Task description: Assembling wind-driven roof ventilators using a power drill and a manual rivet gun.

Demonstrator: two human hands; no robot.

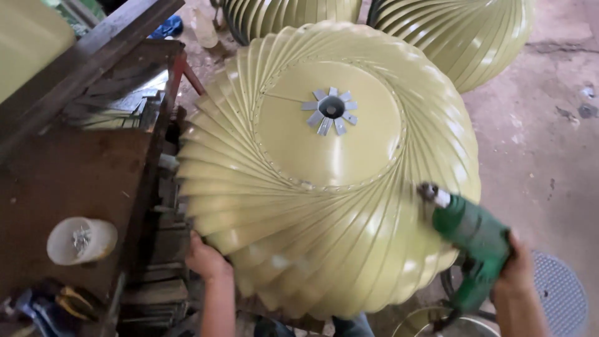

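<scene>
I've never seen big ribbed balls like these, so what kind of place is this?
Probably a metal workshop. The right hand holds a green power drill against a big yellow-green finned vent dome, more domes sit on the concrete floor, and a rusty workbench holds tools.

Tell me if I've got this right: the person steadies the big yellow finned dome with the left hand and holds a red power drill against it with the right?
Not quite: the head view shows the power drill is green, not red. The rest holds: the left hand steadies the yellow finned dome at its lower edge, and the right hand holds the drill against its side.
</scene>
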